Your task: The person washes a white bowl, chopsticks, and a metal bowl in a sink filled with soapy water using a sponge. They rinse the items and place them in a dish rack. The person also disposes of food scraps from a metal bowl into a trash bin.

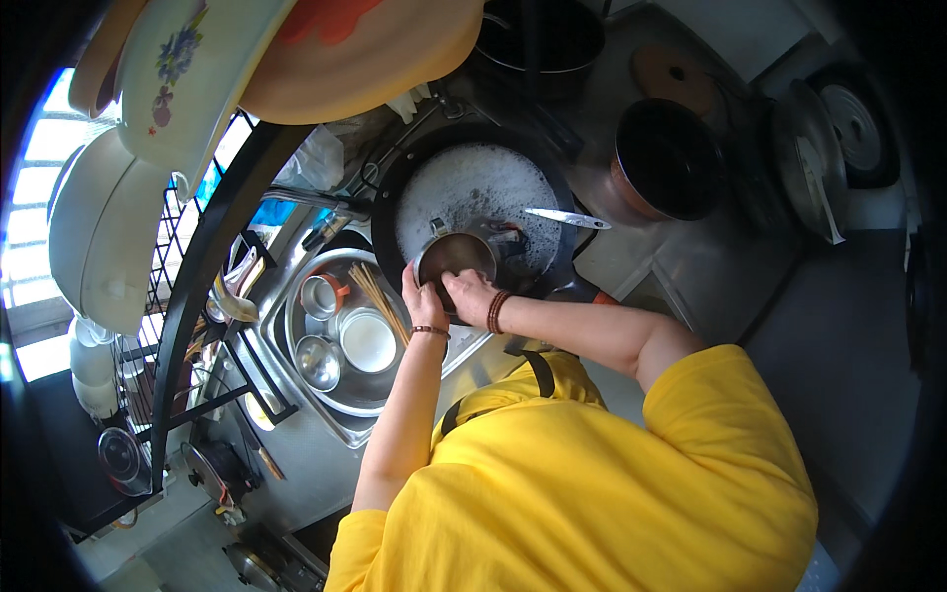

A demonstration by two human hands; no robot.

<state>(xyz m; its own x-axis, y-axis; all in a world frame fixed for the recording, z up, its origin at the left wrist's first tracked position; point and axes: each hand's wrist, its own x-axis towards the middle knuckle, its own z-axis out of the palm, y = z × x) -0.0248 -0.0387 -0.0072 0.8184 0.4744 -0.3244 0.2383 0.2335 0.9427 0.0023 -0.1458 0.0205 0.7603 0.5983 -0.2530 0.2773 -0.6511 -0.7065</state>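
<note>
My left hand [425, 302] grips the near rim of a metal cup [464, 255] with a handle, tilted over a dark wok [386, 214] of foamy water. Inside the cup's opening are the fingers of my right hand [470, 297]; whether they hold anything there is hidden. A metal utensil handle [568, 218] sticks out over the foam at the wok's right side. Below left, a metal basin [294, 296] in the sink holds an orange-handled cup [321, 297], a white bowl [368, 340], a small metal bowl [319, 362] and a bundle of wooden chopsticks [379, 300].
A black dish rack [177, 296] with large bowls [111, 229] and plates overhangs the left side. The faucet [314, 197] reaches toward the wok. At the right stand a dark pot [666, 163] and a metal lid [810, 159]. A knife [259, 444] lies on the lower-left counter.
</note>
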